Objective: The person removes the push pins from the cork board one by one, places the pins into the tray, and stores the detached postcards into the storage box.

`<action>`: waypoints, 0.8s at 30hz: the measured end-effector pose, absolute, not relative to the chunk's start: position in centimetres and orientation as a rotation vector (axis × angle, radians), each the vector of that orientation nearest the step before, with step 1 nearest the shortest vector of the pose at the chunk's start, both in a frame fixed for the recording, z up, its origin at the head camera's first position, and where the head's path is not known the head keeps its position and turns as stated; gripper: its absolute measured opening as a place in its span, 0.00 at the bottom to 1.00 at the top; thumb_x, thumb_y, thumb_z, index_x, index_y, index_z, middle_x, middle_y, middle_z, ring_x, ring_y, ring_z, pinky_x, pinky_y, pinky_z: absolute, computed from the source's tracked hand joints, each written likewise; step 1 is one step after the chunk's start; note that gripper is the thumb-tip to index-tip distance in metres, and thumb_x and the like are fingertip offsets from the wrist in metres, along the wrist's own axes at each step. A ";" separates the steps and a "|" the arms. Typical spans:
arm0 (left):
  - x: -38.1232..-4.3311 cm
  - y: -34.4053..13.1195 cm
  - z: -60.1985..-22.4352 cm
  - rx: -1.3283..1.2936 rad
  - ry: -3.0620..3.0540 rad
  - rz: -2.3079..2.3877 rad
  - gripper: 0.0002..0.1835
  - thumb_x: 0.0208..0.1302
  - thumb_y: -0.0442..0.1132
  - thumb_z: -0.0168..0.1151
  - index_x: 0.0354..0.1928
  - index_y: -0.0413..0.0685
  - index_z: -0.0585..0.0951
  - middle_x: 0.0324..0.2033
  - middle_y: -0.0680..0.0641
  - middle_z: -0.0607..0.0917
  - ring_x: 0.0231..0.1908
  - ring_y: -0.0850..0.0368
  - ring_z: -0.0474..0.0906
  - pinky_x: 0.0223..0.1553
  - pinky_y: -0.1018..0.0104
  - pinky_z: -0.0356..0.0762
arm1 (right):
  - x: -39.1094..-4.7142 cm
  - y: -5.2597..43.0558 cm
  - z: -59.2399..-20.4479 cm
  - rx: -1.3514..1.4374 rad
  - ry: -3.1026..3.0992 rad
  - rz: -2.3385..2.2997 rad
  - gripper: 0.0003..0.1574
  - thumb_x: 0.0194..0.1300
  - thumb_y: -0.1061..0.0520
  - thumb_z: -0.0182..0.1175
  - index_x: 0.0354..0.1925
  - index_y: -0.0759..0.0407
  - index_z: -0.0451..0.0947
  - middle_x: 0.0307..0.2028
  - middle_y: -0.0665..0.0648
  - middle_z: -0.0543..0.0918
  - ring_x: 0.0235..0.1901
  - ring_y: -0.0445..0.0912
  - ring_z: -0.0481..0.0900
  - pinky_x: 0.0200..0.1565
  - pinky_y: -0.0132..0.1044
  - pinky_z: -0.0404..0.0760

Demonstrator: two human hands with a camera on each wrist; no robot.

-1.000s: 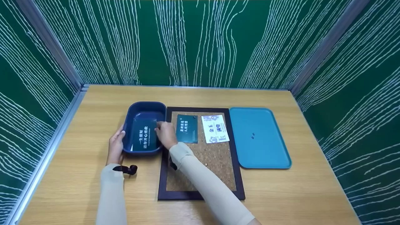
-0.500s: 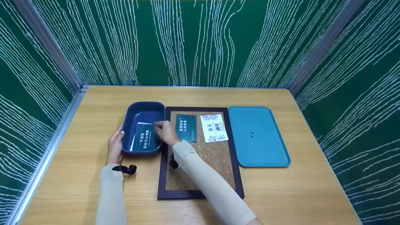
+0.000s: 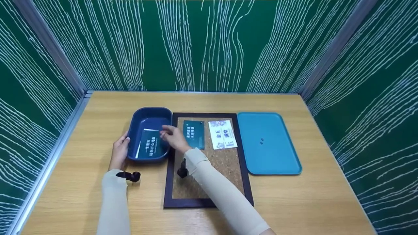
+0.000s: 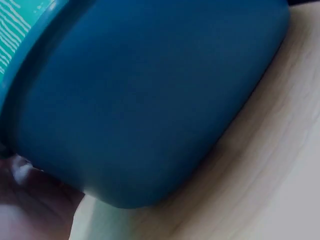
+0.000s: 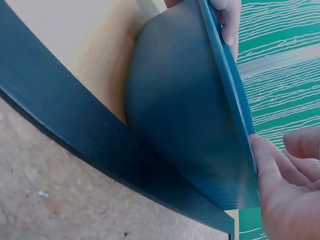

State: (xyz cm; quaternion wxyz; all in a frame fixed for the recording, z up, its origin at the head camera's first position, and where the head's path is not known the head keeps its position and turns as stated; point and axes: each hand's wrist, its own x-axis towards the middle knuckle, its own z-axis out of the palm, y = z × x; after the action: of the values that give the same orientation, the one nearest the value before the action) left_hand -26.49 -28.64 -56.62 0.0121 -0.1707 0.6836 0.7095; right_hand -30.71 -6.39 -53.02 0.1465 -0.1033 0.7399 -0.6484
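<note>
My left hand [image 3: 119,149] grips the left rim of a deep blue plastic bin [image 3: 151,113], thumb over the edge; the left wrist view shows mostly the bin's outer wall [image 4: 145,95]. My right hand [image 3: 174,137] is at the bin's right rim. In the right wrist view, the fingers of the right hand [image 5: 290,185] reach over that rim, with the thumb apart from them. A dark green card [image 3: 151,144] with white characters lies tilted inside the bin, below the right fingertips. Whether the hidden fingertips touch the card, I cannot tell.
A dark-framed corkboard [image 3: 209,176] lies right of the bin. It bears a green card [image 3: 194,134] and a white card [image 3: 223,134] near its top. Two small dark items [image 3: 262,141] lie on a turquoise tray [image 3: 277,160] farther right. Green walls surround the wooden table [image 3: 294,202].
The card in the bin has shifted toward the right wall and turned slightly. My right hand's fingers, bunched at the card's edge before, have spread a little. The left hand has kept its grip.
</note>
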 end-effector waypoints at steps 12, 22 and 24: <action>-26.6 -28.7 -55.0 -0.435 2.503 1.805 0.28 0.76 0.41 0.34 0.75 0.42 0.49 0.75 0.41 0.50 0.75 0.47 0.44 0.75 0.53 0.44 | -30.6 -5.3 -52.8 -0.235 1.937 -1.988 0.28 0.73 0.61 0.48 0.69 0.65 0.61 0.59 0.67 0.77 0.53 0.53 0.81 0.55 0.36 0.80; -27.0 -26.3 -52.8 -0.264 2.921 1.247 0.33 0.77 0.50 0.31 0.76 0.41 0.40 0.75 0.37 0.38 0.75 0.38 0.33 0.74 0.42 0.34 | -30.9 -3.8 -52.6 -0.229 1.996 -1.972 0.27 0.72 0.58 0.53 0.65 0.64 0.67 0.57 0.65 0.79 0.53 0.51 0.81 0.54 0.35 0.80; -27.0 -25.6 -52.6 -0.228 2.975 1.178 0.34 0.77 0.52 0.30 0.76 0.42 0.40 0.75 0.38 0.38 0.75 0.37 0.32 0.73 0.41 0.33 | -31.0 -3.4 -52.6 -0.225 2.025 -1.961 0.26 0.71 0.57 0.54 0.65 0.63 0.68 0.56 0.64 0.79 0.53 0.50 0.82 0.54 0.35 0.80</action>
State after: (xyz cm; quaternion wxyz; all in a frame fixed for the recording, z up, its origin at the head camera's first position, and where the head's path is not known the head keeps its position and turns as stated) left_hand -27.04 -25.64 -52.61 -0.0329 -0.0711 0.9269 0.3671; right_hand -30.98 -3.43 -52.60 0.1560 -0.0785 0.7073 -0.6850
